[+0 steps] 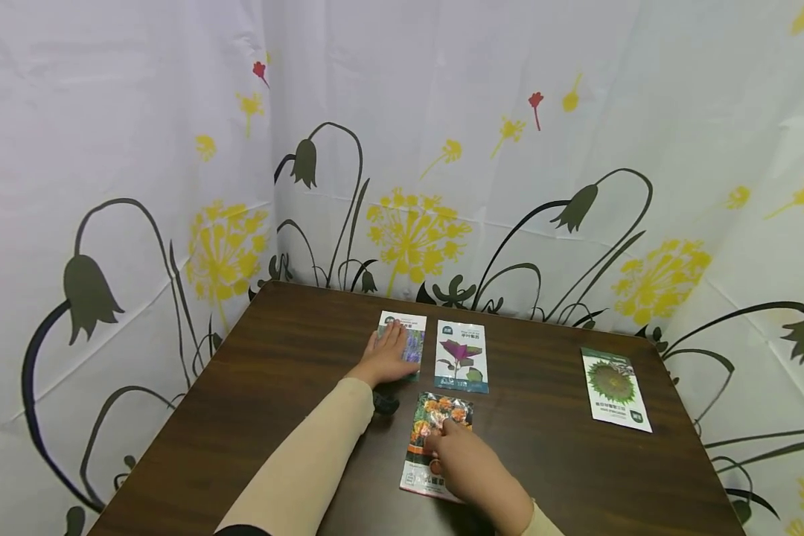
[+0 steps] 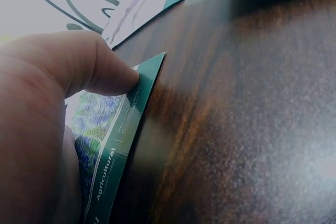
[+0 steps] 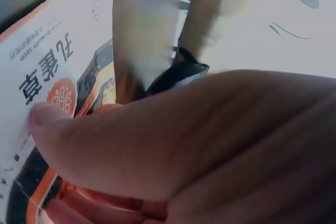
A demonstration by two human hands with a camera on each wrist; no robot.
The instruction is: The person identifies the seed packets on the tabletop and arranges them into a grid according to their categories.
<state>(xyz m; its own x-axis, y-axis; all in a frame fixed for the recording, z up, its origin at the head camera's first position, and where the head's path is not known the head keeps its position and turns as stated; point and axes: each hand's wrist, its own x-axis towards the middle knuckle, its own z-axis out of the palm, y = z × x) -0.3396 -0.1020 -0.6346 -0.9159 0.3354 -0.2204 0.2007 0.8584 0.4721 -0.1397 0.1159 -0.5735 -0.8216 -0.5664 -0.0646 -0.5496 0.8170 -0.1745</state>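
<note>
My left hand [image 1: 387,356] lies with its fingers extended over a lavender seed packet [image 1: 415,344] flat on the table; in the left wrist view the thumb presses the green border of this packet [image 2: 123,129]. Nearer the front, my right hand [image 1: 474,465] grips an orange-flowered seed packet [image 1: 420,470], which seems raised a little off the tabletop. In the right wrist view the thumb lies across the printed face of that packet [image 3: 63,51], and the other fingers are partly hidden.
Just right of the lavender one lies a seed packet with a purple-leaved plant [image 1: 461,357]. A sunflower seed packet [image 1: 616,391] lies farther right on the brown table [image 1: 536,447]. A flower-printed white curtain [image 1: 442,112] hangs behind and along the sides.
</note>
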